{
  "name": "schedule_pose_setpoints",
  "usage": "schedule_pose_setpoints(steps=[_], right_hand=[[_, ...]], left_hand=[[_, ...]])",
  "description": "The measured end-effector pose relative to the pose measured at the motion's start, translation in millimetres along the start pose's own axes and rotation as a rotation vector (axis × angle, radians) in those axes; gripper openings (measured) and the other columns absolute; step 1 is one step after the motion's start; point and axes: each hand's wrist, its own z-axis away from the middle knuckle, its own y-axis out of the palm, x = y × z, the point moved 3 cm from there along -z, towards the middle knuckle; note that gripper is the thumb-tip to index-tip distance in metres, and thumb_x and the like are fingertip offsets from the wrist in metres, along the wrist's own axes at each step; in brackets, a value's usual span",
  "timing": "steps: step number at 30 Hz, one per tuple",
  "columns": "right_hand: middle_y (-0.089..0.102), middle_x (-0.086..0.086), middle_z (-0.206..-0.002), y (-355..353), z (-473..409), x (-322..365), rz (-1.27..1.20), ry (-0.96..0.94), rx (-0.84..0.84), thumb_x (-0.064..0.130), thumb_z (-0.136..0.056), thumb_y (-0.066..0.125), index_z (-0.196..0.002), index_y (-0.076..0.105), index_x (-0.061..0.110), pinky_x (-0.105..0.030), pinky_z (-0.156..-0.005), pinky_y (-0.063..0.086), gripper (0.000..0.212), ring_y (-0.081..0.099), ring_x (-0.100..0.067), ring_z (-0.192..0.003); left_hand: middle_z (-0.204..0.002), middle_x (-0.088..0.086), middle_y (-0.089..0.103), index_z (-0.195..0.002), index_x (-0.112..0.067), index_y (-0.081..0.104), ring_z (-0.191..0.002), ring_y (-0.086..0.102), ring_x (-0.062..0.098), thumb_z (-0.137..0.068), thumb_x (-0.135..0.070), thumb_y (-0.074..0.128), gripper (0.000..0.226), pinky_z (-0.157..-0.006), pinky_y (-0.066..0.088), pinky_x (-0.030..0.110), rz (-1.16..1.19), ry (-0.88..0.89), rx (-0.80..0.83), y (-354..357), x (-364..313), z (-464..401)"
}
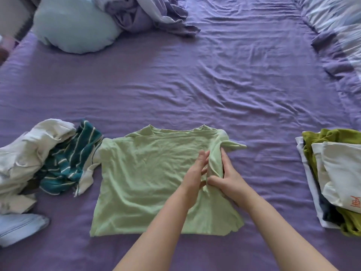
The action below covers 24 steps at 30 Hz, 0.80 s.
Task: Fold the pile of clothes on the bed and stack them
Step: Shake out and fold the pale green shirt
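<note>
— Where's the light green T-shirt (148,177)?
— Flat on the purple sheet (195,85), its right side gathered into a raised ridge between both hands.
— And the hands?
— The right hand (228,178) curls round that ridge, thumb tucked under; the left hand (195,173) presses against it with straight fingers.
— Around them?
— Left of the grip, an unfolded pile (45,159) of white and teal-striped clothes; right, the folded stack (336,177).

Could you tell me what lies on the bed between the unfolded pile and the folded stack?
The head view shows the light green shirt between the pile and the stack, with both hands working its right edge.
</note>
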Motion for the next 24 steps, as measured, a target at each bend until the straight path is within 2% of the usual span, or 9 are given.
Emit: schedule_pose_setpoints(steps=[4,9,12,14,16,18,19,21,24], right_hand=[[0.031,0.021,-0.135,81.2,-25.1,36.4,0.242,-0.051,0.049,0.003,-0.076,0.06,-0.15,0.003,0.031,0.005,-0.079,0.031,0.098,0.039,0.011,-0.114],[0.039,-0.005,-0.147,196.7,-72.6,54.9,0.553,-0.109,0.121,0.019,-0.074,0.059,-0.15,0.001,0.032,-0.025,-0.097,0.039,0.096,0.044,-0.019,-0.128],[0.037,-0.012,-0.144,255.5,-90.9,39.9,0.606,-0.085,0.206,0.022,-0.077,0.058,-0.15,0.0,0.032,-0.026,-0.097,0.038,0.094,0.041,-0.023,-0.129],[0.03,-0.01,-0.147,278.5,-92.3,21.0,0.541,-0.022,0.298,0.017,-0.08,0.055,-0.15,0.0,0.033,-0.02,-0.091,0.036,0.091,0.039,-0.019,-0.129],[0.026,-0.005,-0.151,285.8,-88.0,5.7,0.429,0.024,0.338,0.007,-0.082,0.05,-0.15,0.003,0.028,-0.017,-0.098,0.032,0.086,0.034,-0.014,-0.134],[0.038,-0.003,-0.147,286.0,-79.5,-5.8,0.213,0.093,0.361,-0.005,-0.083,0.043,-0.149,0.009,0.03,-0.027,-0.101,0.04,0.082,0.043,-0.014,-0.129],[0.048,0.0,-0.138,285.3,-74.3,-9.5,0.119,0.126,0.377,-0.009,-0.083,0.038,-0.147,0.012,0.034,-0.031,-0.092,0.048,0.081,0.053,-0.015,-0.12],[0.052,0.01,-0.127,280.5,-65.0,-12.7,0.047,0.172,0.383,-0.012,-0.084,0.032,-0.144,0.016,0.039,-0.028,-0.075,0.052,0.081,0.059,-0.015,-0.106],[0.05,0.01,-0.13,268.5,-56.7,-11.9,0.006,0.19,0.31,-0.013,-0.087,0.03,-0.14,0.027,0.034,-0.03,-0.075,0.053,0.071,0.057,-0.01,-0.11]], left_hand=[[-0.132,0.0,0.058,-0.134,-0.025,0.047,-0.121,0.055,0.012,-0.091,-0.061,0.028,0.059,-0.104,0.041,0.028,0.276,0.032,-0.08,-66.4,-24.0,23.0],[-0.137,0.001,0.054,-0.143,-0.022,0.037,-0.124,0.053,0.015,-0.083,-0.07,0.029,0.077,-0.111,0.035,0.036,0.401,0.08,-0.188,-176.2,-27.4,47.4],[-0.139,0.004,0.052,-0.145,-0.02,0.037,-0.126,0.05,0.016,-0.089,-0.067,0.023,0.074,-0.109,0.036,0.036,0.403,0.059,-0.267,-234.8,-11.9,58.6],[-0.142,0.0,0.046,-0.143,-0.019,0.039,-0.13,0.043,0.015,-0.089,-0.068,0.021,0.075,-0.106,0.036,0.032,0.339,0.02,-0.319,-264.1,1.8,65.5],[-0.134,-0.004,0.048,-0.141,-0.02,0.042,-0.131,0.041,0.016,-0.091,-0.068,0.02,0.072,-0.102,0.037,0.03,0.294,-0.011,-0.344,-281.7,13.8,69.0],[-0.128,-0.001,0.053,-0.134,-0.021,0.048,-0.126,0.048,0.018,-0.094,-0.06,0.03,0.058,-0.1,0.043,0.033,0.29,-0.047,-0.362,-289.7,23.4,68.6],[-0.13,0.002,0.054,-0.132,-0.018,0.049,-0.124,0.05,0.019,-0.097,-0.051,0.038,0.05,-0.101,0.044,0.035,0.248,-0.066,-0.388,-291.2,26.9,68.2],[-0.135,0.006,0.053,-0.138,-0.012,0.044,-0.123,0.051,0.017,-0.095,-0.033,0.055,0.049,-0.101,0.042,0.03,-0.055,-0.096,-0.472,-291.8,31.5,67.8],[-0.126,-0.001,0.057,-0.137,-0.015,0.04,-0.116,0.053,0.014,-0.084,-0.03,0.069,0.062,-0.093,0.044,0.025,-0.436,-0.097,-0.555,-284.1,35.8,69.3]])
